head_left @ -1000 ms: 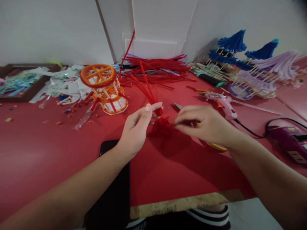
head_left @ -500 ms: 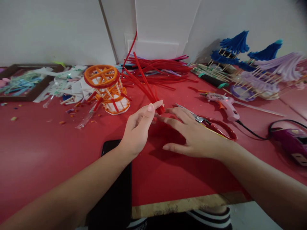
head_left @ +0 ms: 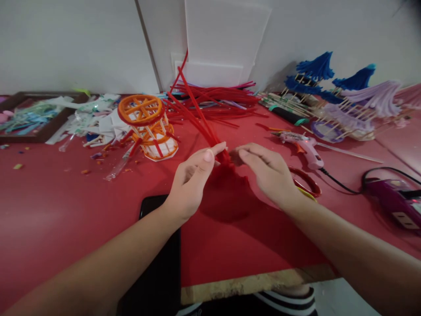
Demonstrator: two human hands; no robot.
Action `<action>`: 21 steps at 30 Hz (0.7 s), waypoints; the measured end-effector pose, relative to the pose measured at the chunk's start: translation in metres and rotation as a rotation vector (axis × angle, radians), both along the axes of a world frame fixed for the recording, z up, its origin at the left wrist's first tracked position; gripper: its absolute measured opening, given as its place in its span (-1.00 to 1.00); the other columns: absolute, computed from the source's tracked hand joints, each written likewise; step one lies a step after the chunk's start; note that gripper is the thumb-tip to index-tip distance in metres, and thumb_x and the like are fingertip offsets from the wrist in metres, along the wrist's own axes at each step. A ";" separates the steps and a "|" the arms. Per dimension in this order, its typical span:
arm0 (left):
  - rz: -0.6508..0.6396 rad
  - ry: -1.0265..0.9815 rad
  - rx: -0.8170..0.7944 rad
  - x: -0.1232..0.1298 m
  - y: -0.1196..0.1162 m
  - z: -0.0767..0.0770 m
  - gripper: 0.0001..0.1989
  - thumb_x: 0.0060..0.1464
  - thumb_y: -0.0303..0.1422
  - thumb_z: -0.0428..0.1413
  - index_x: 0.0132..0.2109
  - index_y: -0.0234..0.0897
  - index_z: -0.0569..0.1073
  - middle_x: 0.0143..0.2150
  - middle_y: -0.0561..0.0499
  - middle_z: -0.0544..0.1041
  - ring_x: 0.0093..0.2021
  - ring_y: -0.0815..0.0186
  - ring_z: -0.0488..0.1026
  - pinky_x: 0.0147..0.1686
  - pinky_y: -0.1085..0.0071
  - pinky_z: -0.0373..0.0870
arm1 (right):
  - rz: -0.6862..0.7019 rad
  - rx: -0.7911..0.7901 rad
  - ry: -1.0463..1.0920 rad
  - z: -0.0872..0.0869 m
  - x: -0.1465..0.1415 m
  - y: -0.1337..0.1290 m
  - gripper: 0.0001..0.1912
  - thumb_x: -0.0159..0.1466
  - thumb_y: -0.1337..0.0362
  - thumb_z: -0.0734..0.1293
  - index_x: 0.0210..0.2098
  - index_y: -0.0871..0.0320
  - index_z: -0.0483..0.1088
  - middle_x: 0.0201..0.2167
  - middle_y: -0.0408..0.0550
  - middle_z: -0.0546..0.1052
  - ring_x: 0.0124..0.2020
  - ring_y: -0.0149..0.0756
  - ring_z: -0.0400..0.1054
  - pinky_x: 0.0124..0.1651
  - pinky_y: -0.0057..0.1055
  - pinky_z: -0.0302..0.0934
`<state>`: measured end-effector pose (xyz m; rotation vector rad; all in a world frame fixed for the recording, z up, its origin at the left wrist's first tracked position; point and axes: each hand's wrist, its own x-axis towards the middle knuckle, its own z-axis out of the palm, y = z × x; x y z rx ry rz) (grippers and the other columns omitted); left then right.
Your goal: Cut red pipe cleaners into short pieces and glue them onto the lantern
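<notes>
Pinched between the thumb and fingers of my left hand (head_left: 194, 180) is a bundle of red fuzzy stems (head_left: 200, 120), fanning up and to the left. My right hand (head_left: 268, 171) is curled at the lower end of the bundle, its thumb and fingertips close together; blur hides what they hold, if anything. Left of the hands stands an orange and white round frame (head_left: 146, 125) with red stems on it. Red-handled scissors (head_left: 307, 182) lie partly hidden behind my right hand. A black phone (head_left: 158, 254) is under my left forearm.
Loose red stems (head_left: 223, 101) are heaped at the back. To the right are a pink glue gun (head_left: 305, 149), a purple power block (head_left: 394, 202) and blue (head_left: 315, 66) and lilac (head_left: 371, 96) roofed models. A brown tray (head_left: 49, 125) and plastic scraps (head_left: 98, 116) lie left.
My right hand has gone from spread fingers to curled ones at the bundle's lower end. The bundle reaches lower between my hands. The view has shifted slightly.
</notes>
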<state>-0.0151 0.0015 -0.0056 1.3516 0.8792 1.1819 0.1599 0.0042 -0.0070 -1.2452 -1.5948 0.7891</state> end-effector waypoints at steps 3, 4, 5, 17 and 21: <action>-0.100 0.022 0.003 -0.001 -0.002 0.001 -0.51 0.26 0.00 -0.05 0.05 -0.16 0.58 -0.05 -0.08 0.62 -0.13 0.24 0.50 -0.13 0.34 0.38 | -0.006 -0.284 0.528 0.001 -0.002 -0.001 -0.71 0.20 0.01 0.39 -0.37 0.11 0.53 -0.44 -0.10 0.54 -0.38 -0.34 0.41 -0.27 -0.34 0.37; -0.129 0.039 0.001 -0.001 -0.002 0.001 -0.50 0.27 0.01 -0.07 0.05 -0.17 0.58 -0.12 -0.09 0.63 -0.19 0.24 0.50 -0.17 0.33 0.37 | 0.005 -0.351 0.643 0.001 -0.002 0.000 -0.69 0.12 -0.01 0.45 -0.38 0.11 0.54 -0.45 -0.12 0.54 -0.40 -0.37 0.40 -0.30 -0.37 0.36; -0.152 0.053 0.000 -0.001 -0.003 0.002 -0.49 0.27 0.01 -0.07 0.05 -0.18 0.59 -0.18 -0.09 0.63 -0.25 0.25 0.49 -0.22 0.33 0.36 | 0.016 -0.408 0.724 0.001 -0.003 0.000 -0.68 0.06 -0.01 0.51 -0.39 0.11 0.55 -0.45 -0.14 0.54 -0.42 -0.40 0.39 -0.32 -0.39 0.36; -0.290 0.031 -0.094 -0.002 -0.004 0.008 -0.54 0.20 0.02 0.03 -0.06 -0.18 0.64 -0.33 -0.07 0.67 -0.32 0.30 0.53 -0.30 0.40 0.41 | 0.141 -0.398 0.859 0.000 0.000 -0.002 -0.74 -0.06 0.23 0.61 -0.38 -0.01 0.56 -0.48 -0.28 0.56 -0.53 -0.50 0.35 -0.41 -0.46 0.34; -0.262 0.022 -0.051 0.002 -0.005 0.009 -0.76 0.10 -0.24 0.23 -0.12 -0.22 0.66 -0.19 -0.09 0.69 -0.30 0.32 0.58 -0.22 0.42 0.50 | 0.205 -0.396 0.893 0.003 -0.001 -0.003 -0.75 -0.06 0.28 0.61 -0.44 0.00 0.51 -0.53 -0.34 0.52 -0.56 -0.57 0.35 -0.46 -0.59 0.30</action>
